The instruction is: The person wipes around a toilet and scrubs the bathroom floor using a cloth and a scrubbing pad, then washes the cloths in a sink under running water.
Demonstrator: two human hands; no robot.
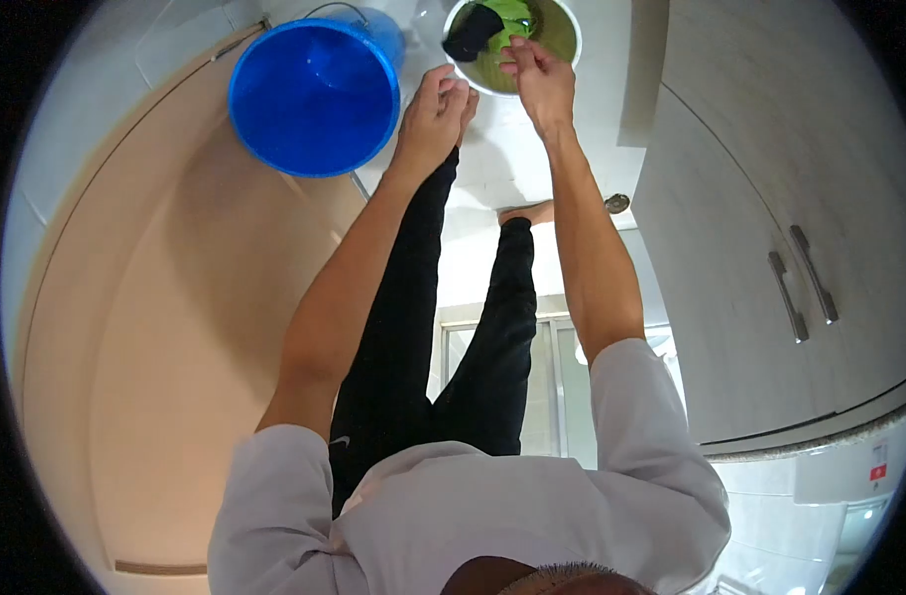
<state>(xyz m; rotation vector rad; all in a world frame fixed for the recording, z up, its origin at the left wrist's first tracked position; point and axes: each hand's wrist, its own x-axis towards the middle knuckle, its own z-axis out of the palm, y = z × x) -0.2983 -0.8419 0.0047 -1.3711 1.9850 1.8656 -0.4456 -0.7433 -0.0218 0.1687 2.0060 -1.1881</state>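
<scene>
Near the top of the head view stands a white-rimmed bucket (578, 50) with yellowish liquid in it. A black item (472, 36) lies at its left side, beside a bright green item (512, 22). My right hand (544, 84) is over the near right part of this bucket, its fingers bent together close to the green item; what they hold, if anything, is too small to make out. Just outside the lower left rim is my left hand (438, 117), with its fingers curled and partly hidden. A blue bucket (314, 99) stands to its left.
A beige panel (195, 327) takes up the left side. Cabinet doors (730, 218) with metal handles (812, 275) are on the right. A round drain (617, 203) is in the pale floor right of my foot. A glazed door frame (560, 387) shows behind my legs.
</scene>
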